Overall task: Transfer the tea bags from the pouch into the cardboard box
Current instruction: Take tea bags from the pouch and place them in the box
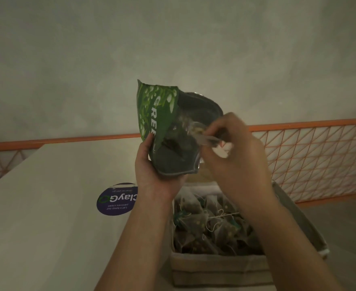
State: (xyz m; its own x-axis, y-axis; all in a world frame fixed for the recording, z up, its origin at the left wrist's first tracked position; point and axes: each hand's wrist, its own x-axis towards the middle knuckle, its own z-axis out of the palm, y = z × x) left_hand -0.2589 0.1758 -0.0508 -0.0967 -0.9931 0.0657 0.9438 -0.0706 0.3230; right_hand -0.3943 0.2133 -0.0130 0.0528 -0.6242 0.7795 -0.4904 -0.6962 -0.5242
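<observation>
The left hand (151,175) grips the green pouch (164,131) mid-frame, mouth tipped right. The right hand (233,152) has its fingers (209,151) pinched on a tea bag (204,139) at the opening. The cardboard box (214,263) sits right below, pretty full already. Best bet: keep the pouch steady, pull the bag clear with its string, and drop it straight down.

The cardboard box (217,267) stands on the table (46,206), with tea bags (210,225) heaped inside it. Above the box's far end the pouch (162,131) is held up in the left hand (154,171), which is to the box's left; the right hand (238,156) reaches over the box to the pouch's mouth. A round sticker (115,199) lies on the table left of the box. A mesh railing (311,156) runs behind the box.
</observation>
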